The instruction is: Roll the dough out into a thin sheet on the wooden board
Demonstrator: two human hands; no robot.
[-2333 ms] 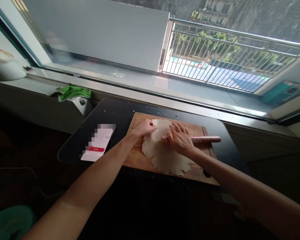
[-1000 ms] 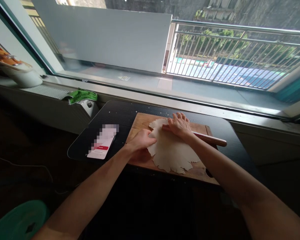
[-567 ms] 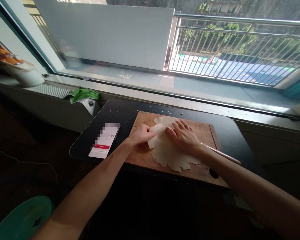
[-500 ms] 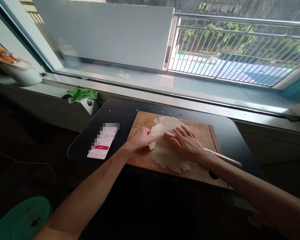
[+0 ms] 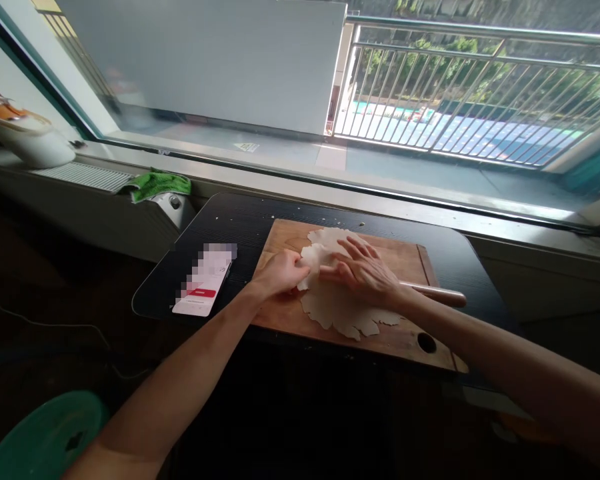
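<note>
A thin, ragged-edged sheet of dough [image 5: 330, 303] lies on a wooden cutting board [image 5: 280, 313]. At its left edge my left hand [image 5: 281, 272] is closed, thumb and fingers pinching the dough. A slim wooden rolling pin [image 5: 437, 293] lies across the sheet, its right end sticking out past the board. My right hand [image 5: 367, 270] rests over the pin with its palm, fingers stretched out and spread, not wrapped round it. The middle of the pin is hidden under that hand.
The board sits on a black table [image 5: 220, 227] with small crumbs. Left of it lies a phone [image 5: 193, 307]. Beyond are a radiator with a green cloth [image 5: 160, 185], a white pot [image 5: 43, 143] and the window. A green basin [image 5: 45, 433] stands at lower left.
The rolling pin has turned slightly and shifted left, its right end now higher in view. My right hand has moved a little left with it, fingers lifted more. My left hand stays at the dough's edge.
</note>
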